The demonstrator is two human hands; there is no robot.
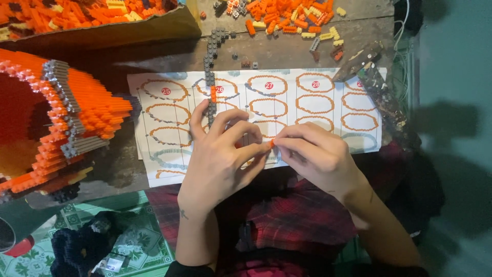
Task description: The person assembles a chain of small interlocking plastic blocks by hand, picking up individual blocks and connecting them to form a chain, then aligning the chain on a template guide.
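Note:
My left hand (220, 154) and my right hand (315, 151) meet over the front edge of a printed instruction sheet (307, 115) covered with ring diagrams. Between the fingertips of both hands sits a small orange brick piece (272, 142), pinched from each side. A grey strip of joined bricks with one orange segment (210, 77) lies across the sheet just beyond my left fingers.
A large orange and grey brick model (56, 123) fills the left side. Loose orange, yellow and grey bricks (292, 20) are scattered at the back of the wooden table (282, 51). A cardboard tray of orange bricks (102, 23) sits at back left. My red plaid lap lies below.

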